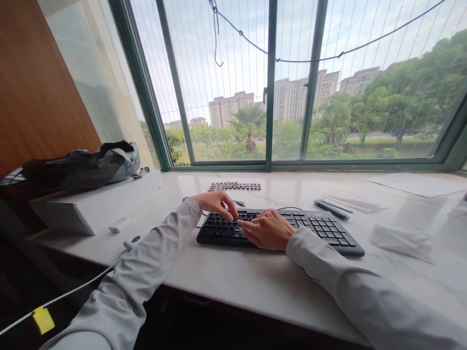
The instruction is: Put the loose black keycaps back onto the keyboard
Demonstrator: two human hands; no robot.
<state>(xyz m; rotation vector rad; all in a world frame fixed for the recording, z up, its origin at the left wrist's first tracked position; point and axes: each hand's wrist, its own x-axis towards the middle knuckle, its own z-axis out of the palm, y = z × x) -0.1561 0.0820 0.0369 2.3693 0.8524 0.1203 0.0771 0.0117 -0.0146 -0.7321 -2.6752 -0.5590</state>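
Note:
A black keyboard (330,228) lies on the table. Its left part shows bare key sockets, while the number pad on the right has its keys on. My left hand (218,202) reaches over the back edge, thumb and fingers pinched down at the sockets; whatever is between the fingertips is too small to make out. From the front edge, my right hand (269,229) rests over the middle of the keyboard. Its index finger and thumb stretch apart toward my left fingertips, with nothing visible in them. Behind the keyboard, loose black keycaps (235,186) lie in rows.
Pens and a dark slim case (332,209) lie behind the number pad. A clear plastic bag (401,242) and white paper (419,183) are on the right. At left, a white box (91,204) carries a black bag (76,167). A white cable (73,291) hangs at the front left.

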